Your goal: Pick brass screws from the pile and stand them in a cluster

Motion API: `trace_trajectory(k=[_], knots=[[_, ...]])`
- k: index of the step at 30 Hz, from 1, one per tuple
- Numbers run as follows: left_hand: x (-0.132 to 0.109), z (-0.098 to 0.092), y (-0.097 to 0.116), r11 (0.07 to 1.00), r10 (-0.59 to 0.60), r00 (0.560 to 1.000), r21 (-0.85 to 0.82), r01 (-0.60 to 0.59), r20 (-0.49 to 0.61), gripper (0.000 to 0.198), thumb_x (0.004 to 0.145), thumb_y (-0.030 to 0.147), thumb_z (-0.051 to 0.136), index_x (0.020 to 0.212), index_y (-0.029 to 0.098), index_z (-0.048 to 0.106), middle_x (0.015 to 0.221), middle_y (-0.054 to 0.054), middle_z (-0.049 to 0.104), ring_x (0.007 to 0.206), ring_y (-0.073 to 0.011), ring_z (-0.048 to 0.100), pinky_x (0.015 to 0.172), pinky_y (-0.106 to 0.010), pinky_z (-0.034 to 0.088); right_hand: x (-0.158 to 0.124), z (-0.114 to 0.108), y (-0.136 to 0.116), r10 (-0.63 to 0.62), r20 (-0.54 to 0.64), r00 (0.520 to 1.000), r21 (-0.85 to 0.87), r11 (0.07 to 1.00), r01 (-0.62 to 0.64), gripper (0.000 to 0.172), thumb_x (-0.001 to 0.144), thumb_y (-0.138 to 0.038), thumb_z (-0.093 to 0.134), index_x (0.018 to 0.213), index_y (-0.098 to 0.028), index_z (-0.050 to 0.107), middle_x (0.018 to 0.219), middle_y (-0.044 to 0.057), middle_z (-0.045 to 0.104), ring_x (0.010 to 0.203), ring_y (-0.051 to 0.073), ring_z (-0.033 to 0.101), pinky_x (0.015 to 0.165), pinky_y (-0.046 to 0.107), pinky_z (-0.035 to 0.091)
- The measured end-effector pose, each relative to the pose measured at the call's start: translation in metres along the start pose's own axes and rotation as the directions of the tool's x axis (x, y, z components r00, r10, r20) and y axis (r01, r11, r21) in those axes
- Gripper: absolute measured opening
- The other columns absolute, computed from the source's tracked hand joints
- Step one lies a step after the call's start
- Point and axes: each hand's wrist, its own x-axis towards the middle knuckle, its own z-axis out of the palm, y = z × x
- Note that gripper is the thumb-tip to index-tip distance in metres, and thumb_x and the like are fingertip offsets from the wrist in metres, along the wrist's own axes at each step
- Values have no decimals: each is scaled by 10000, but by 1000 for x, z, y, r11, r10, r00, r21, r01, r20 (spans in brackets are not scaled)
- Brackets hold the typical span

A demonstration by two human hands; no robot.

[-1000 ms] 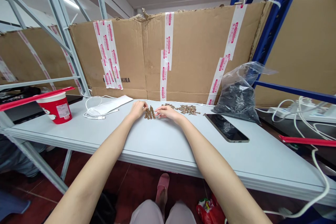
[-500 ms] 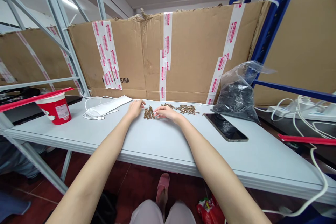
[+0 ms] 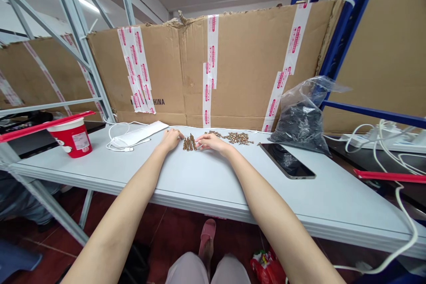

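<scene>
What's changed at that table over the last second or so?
Very little. The left hand has eased slightly leftward, its fingertips now just off the small bunch of brass-coloured screws. Nothing was picked up or let go. The right hand rests beside the bunch as before, and the loose pile of screws, the phone and the bag of dark parts stayed put.

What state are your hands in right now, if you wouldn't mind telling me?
Left hand: open, empty, resting on the table.
Right hand: open, empty, fingertips beside the small brass-coloured screws.
</scene>
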Motion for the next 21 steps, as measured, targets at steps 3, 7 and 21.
trace_trajectory(k=[3,7,21], knots=[[0,-3,3,1000,-2,1000,-2,2,-25,219,782,187,483,874,209,680,963,-79,649,983,-264,483,853,-391,271,2,0,2,0,3,1000,-9,1000,0,138,770,-63,500,770,-126,623,703,31,651,599,67,563,636,192,439],[-1,-7,7,1000,-1,999,29,2,-52,159,765,270,538,759,187,674,863,-87,660,924,-264,504,826,-389,265,5,-2,5,-20,18,1000,-21,1000,20,134,775,-70,499,773,-123,622,721,42,653,627,78,579,637,198,446],[-2,-7,7,998,22,1000,66,-20,-20,199,742,145,461,876,201,598,814,-45,659,879,-235,519,796,-363,266,6,-2,7,-25,31,999,-26,999,26,120,775,-83,506,791,-123,618,736,48,648,634,79,578,628,191,445]])
